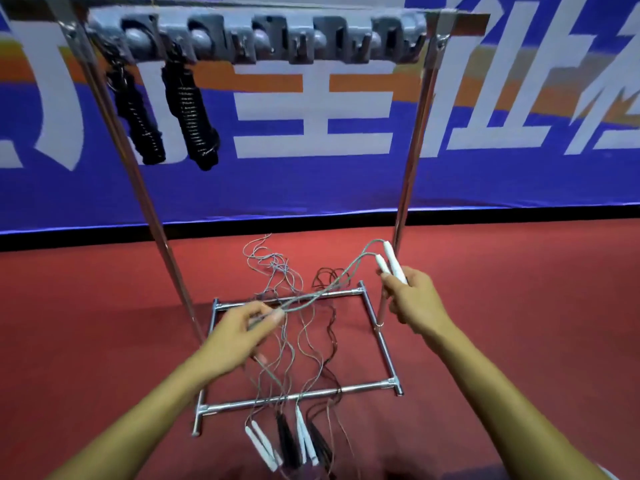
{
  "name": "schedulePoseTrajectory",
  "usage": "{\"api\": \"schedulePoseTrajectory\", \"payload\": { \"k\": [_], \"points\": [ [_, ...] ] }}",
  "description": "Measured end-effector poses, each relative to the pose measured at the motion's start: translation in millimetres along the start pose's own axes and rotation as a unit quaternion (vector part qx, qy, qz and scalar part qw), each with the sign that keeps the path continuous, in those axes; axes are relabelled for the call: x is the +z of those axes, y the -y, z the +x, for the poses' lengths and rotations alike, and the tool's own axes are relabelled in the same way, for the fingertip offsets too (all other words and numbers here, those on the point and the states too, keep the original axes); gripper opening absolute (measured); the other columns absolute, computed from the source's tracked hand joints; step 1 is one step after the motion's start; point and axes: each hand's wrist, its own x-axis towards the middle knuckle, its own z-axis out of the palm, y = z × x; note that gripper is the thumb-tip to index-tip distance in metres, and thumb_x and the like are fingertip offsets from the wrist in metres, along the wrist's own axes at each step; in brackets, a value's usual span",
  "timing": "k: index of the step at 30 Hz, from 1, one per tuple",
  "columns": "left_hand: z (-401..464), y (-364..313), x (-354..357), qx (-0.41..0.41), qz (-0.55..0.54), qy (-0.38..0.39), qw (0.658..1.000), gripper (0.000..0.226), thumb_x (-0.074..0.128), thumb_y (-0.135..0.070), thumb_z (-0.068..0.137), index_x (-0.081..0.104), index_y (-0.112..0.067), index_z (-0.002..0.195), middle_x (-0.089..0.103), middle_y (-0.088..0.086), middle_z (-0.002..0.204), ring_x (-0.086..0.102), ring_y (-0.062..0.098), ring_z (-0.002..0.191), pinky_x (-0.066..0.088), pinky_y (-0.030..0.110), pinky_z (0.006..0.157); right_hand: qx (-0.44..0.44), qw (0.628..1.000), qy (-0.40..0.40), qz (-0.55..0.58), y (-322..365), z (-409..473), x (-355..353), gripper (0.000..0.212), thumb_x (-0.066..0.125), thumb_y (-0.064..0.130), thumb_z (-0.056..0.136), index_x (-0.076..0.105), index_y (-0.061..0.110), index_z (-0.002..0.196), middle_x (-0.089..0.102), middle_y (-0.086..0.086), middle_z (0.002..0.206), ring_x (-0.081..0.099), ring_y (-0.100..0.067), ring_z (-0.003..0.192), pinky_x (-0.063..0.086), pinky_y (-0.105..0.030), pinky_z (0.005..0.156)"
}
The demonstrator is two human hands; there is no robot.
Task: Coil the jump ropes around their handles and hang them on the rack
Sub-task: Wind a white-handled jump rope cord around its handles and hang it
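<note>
My right hand (412, 299) grips a pair of white handles (393, 259) held together, tips pointing up and away. Their grey rope (332, 282) runs down to the left, where my left hand (242, 327) pinches it between thumb and fingers. A metal rack (412, 140) stands in front of me, with a grey hook bar (256, 36) across its top. Two coiled black ropes (188, 109) hang from the bar's left hooks. On the floor inside the rack's base lie tangled grey and dark ropes (294, 341), with white handles (263, 445) and black handles (287, 441) near me.
The rack's base frame (294, 396) rests on red floor (502, 306). Its two chrome posts rise at left (145, 188) and right. A blue banner (311, 133) with white and orange lettering stands behind. Several hooks right of the hung ropes are free.
</note>
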Motion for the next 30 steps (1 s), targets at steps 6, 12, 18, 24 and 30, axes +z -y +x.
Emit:
{"api": "schedulePoseTrajectory", "payload": {
  "k": [6, 12, 18, 24, 30],
  "points": [
    [17, 20, -14, 0.003, 0.227, -0.102, 0.969, 0.039, 0.065, -0.052, 0.100, 0.066, -0.026, 0.071, 0.056, -0.014, 0.057, 0.053, 0.004, 0.056, 0.050, 0.032, 0.067, -0.096, 0.961, 0.152, -0.208, -6, 0, 47, 0.053, 0.038, 0.059, 0.107, 0.021, 0.058, 0.157, 0.062, 0.007, 0.135, 0.054, -0.008, 0.126, 0.041, -0.037, 0.111],
    [26, -1, 7, 0.015, 0.302, -0.121, 0.945, 0.048, 0.038, -0.059, 0.089, 0.071, -0.026, 0.077, 0.070, -0.005, 0.069, 0.068, 0.021, 0.073, 0.057, 0.040, 0.074, -0.119, 0.912, 0.291, -0.263, -1, -25, 105, 0.037, 0.022, 0.064, 0.106, 0.030, 0.077, 0.140, 0.038, -0.001, 0.161, 0.015, -0.030, 0.159, 0.030, -0.060, 0.121],
    [19, -24, 9, 0.032, 0.234, -0.179, 0.955, 0.077, 0.029, -0.070, 0.097, 0.049, -0.012, 0.050, 0.047, 0.000, 0.044, 0.047, 0.020, 0.049, 0.038, 0.038, 0.054, -0.129, 0.929, 0.305, -0.164, 9, -42, 115, 0.048, 0.047, 0.074, 0.095, 0.052, 0.055, 0.139, 0.060, 0.019, 0.139, 0.033, -0.019, 0.148, 0.040, -0.050, 0.115],
    [14, -22, 10, 0.048, 0.263, -0.155, 0.951, 0.090, 0.020, -0.091, 0.091, 0.052, -0.013, 0.059, 0.053, -0.001, 0.051, 0.052, 0.021, 0.054, 0.049, 0.041, 0.062, 0.027, 0.935, 0.354, -0.021, 26, -62, 110, 0.034, 0.046, 0.060, 0.104, 0.069, 0.035, 0.100, 0.052, 0.011, 0.063, 0.049, -0.010, 0.052, 0.037, -0.023, 0.046],
    [12, -19, 13, 0.049, 0.274, -0.145, 0.950, 0.083, 0.015, -0.087, 0.093, 0.059, -0.019, 0.076, 0.064, -0.002, 0.061, 0.064, 0.020, 0.063, 0.055, 0.047, 0.072, 0.060, 0.933, 0.354, 0.039, 19, -72, 113, 0.029, 0.061, 0.040, 0.103, 0.067, 0.012, 0.099, 0.051, 0.008, 0.061, 0.050, -0.010, 0.054, 0.035, -0.024, 0.047]
  ]
}}
